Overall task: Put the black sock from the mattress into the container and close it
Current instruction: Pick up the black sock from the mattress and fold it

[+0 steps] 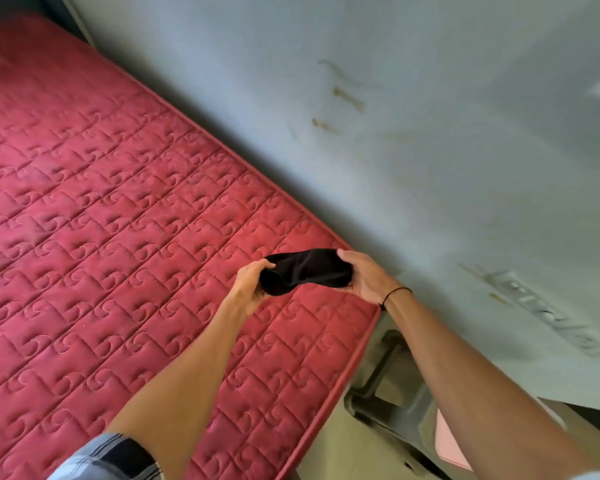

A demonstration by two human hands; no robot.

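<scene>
A black sock point(305, 271) is bunched between both hands just above the near right corner of the red quilted mattress point(118, 237). My left hand point(250, 289) grips its left end. My right hand point(364, 278), with a thin black band on the wrist, grips its right end. Below the mattress corner, at the lower right, part of a dark grey container point(388, 386) shows, mostly hidden by my right forearm; I cannot tell if it stands open.
A pale blue-grey wall point(395, 133) with brown stains runs along the right side of the mattress. A pink flat object point(451, 441) lies by the container at the lower right. A white fitting point(548, 313) is mounted on the wall.
</scene>
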